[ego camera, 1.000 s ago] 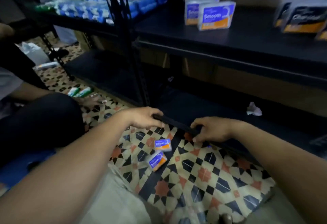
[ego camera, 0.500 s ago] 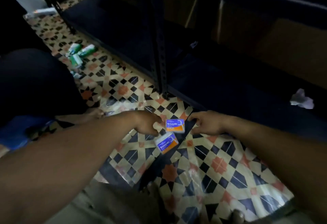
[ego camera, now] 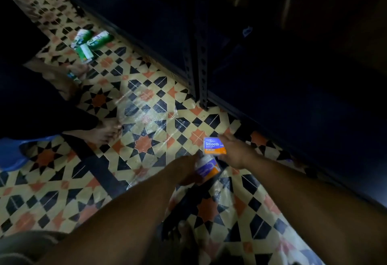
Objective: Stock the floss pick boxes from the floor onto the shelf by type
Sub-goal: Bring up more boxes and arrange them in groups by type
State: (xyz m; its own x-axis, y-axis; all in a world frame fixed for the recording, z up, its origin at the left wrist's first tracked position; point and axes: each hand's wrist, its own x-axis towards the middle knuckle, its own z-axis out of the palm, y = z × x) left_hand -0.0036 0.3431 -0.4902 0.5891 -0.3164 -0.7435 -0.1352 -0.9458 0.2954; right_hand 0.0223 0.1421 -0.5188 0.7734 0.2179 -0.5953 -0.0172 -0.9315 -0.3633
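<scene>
the right hand (ego camera: 234, 152) pinches the upper floss pick box (ego camera: 214, 146) by its right edge, thumb on top, just in front of the bottom shelf (ego camera: 293, 101) at its front edge and right of the shelf post (ego camera: 200, 59). the left hand (ego camera: 187, 169) lies against the left edge of the lower floss pick box (ego camera: 208, 170), tilted just below the first; its fingers are too blurred to tell if they close on it. leftward the patterned floor (ego camera: 146, 118) lies open up to another person's bare foot (ego camera: 100, 133) and some green boxes (ego camera: 90, 43) by the shelf edge.
</scene>
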